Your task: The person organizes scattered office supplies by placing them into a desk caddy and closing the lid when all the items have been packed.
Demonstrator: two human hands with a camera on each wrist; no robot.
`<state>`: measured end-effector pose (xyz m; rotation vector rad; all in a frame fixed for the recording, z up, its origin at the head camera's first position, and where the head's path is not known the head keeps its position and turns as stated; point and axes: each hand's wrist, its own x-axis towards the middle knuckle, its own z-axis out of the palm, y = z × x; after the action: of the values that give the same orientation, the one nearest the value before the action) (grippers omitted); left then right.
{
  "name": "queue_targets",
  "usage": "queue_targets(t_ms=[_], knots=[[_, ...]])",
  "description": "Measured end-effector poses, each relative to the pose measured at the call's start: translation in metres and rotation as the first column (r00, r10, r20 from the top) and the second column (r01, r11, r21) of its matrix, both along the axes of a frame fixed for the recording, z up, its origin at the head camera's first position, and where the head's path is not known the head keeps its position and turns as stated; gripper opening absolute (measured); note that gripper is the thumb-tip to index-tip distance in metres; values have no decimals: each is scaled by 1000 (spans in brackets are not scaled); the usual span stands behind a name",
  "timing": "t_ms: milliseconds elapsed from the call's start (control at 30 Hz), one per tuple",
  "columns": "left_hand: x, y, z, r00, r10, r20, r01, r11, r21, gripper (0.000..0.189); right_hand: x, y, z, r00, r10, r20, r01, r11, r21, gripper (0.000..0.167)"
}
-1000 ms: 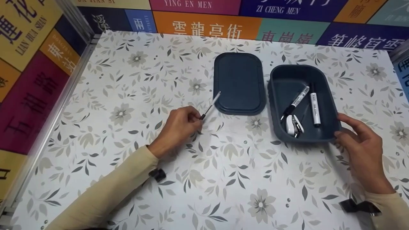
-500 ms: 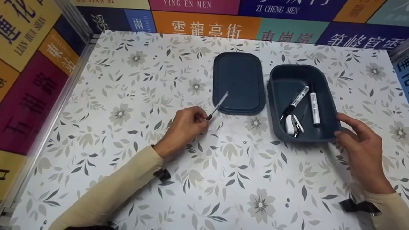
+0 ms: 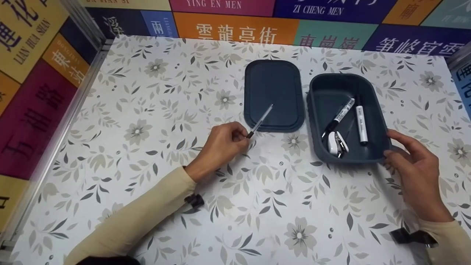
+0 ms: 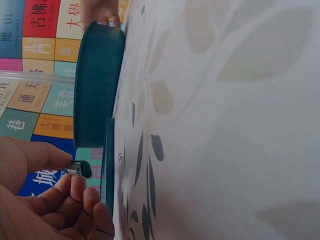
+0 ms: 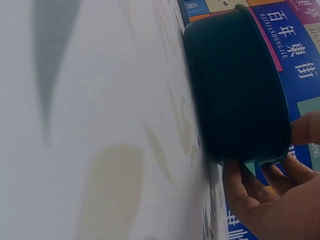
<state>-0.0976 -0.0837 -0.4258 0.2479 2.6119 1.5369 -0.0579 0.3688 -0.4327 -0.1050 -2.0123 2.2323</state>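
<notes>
Between thumb and fingers my left hand (image 3: pixel 226 147) pinches a slim pen (image 3: pixel 262 119) by its black end. Its clear barrel points up and to the right, over the lower part of a dark blue lid (image 3: pixel 272 84). In the left wrist view the pen's end (image 4: pixel 79 169) shows at the fingertips. My right hand (image 3: pixel 417 171) holds the near right corner of a dark blue open box (image 3: pixel 325 105), thumb on one side and fingers on the other. Inside lie a white marker (image 3: pixel 361 123), a black-and-white pen (image 3: pixel 338 117) and what looks like a small white stapler (image 3: pixel 336 143).
The table has a floral white cover (image 3: pixel 176 92). The lid lies flat just left of the box, a narrow gap between them. Walls of coloured panels with lettering (image 3: pixel 235 29) stand behind and at the left (image 3: pixel 40 84).
My left hand has moved right with the pen, whose tip now reaches farther over the lid. My right hand stays at the box corner.
</notes>
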Motion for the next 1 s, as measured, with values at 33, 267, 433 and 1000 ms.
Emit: queue_targets(t_ms=[33, 267, 433, 1000], knots=[[0, 1, 1, 1000, -1, 4, 1, 1000, 2, 6, 0, 0, 0, 1000, 0, 1, 0, 1000, 1, 50], [-3, 9, 3, 1000, -12, 20, 12, 1000, 10, 7, -1, 0, 0, 1000, -4, -2, 4, 1000, 16, 50], [-5, 15, 4, 1000, -19, -6, 19, 1000, 3, 7, 0, 0, -1, 1000, -3, 1, 3, 1000, 3, 51], [-11, 37, 17, 997, -70, -30, 70, 998, -4, 8, -1, 0, 0, 1000, -2, -4, 2, 1000, 10, 50]])
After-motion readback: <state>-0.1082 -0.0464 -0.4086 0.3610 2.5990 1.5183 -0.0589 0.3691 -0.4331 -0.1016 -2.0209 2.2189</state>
